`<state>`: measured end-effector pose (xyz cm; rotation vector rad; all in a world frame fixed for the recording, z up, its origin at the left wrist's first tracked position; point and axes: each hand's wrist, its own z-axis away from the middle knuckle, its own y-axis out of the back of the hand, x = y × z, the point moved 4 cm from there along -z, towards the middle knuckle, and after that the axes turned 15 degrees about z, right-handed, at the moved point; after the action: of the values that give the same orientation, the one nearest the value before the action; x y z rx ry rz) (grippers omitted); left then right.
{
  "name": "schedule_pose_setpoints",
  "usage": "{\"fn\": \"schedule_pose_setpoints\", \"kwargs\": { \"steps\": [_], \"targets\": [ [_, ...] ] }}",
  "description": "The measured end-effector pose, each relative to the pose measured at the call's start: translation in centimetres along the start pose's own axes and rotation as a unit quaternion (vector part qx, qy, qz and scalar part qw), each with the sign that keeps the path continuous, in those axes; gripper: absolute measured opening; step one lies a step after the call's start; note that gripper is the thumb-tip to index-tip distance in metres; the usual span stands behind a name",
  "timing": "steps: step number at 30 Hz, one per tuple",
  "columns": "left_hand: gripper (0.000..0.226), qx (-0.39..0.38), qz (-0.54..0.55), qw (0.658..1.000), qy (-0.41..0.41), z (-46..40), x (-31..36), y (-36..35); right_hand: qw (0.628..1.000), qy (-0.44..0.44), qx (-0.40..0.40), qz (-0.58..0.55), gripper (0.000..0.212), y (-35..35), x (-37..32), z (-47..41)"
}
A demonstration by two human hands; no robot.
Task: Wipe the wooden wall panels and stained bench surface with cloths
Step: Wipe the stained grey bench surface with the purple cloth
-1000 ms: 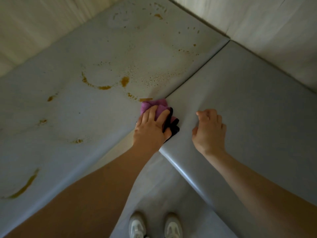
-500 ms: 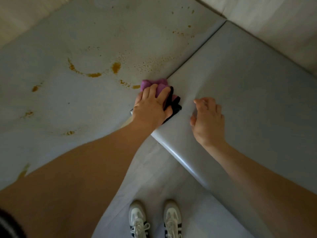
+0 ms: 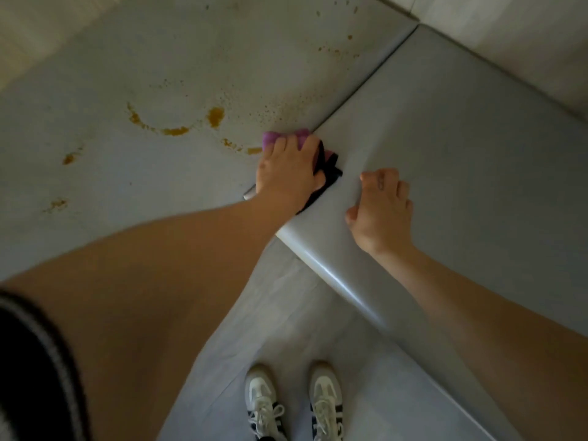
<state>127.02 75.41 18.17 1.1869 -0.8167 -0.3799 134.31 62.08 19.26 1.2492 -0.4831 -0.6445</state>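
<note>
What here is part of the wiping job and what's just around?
Job: cloth under the left hand; stained bench with stains; wall panels.
Around: right hand on the clean bench; shoes; floor.

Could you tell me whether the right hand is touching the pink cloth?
Apart. The head view shows a strip of bare grey bench between the right hand and the pink cloth, which lies under the left hand.
</note>
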Motion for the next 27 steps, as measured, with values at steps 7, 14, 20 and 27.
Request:
{"fn": "schedule_pose_setpoints", "kwargs": {
  "steps": [7, 14, 20, 27],
  "targets": [
    [0.049, 0.022, -0.073, 0.997, -0.022, 2.1, -0.5, 0.2, 1.000, 0.019, -0.005, -0.009, 0.048, 0.0, 0.9, 1.0],
    [0.042, 0.043, -0.165, 0.985, 0.005, 4.5, -1.2, -0.1, 0.999, 0.018, -0.027, -0.015, 0.051, -0.3, 1.2, 2.5],
    [0.041, 0.018, -0.155, 0.988, 0.000, 5.5, -1.2, 0.1, 0.998, 0.022, -0.047, -0.023, 0.052, -0.3, 1.2, 3.8],
    [0.031, -0.030, -0.140, 0.990, 0.010, 7.4, -1.1, 1.2, 0.995, 0.027, -0.091, -0.012, 0.043, 0.4, 1.0, 5.5]
  ]
}}
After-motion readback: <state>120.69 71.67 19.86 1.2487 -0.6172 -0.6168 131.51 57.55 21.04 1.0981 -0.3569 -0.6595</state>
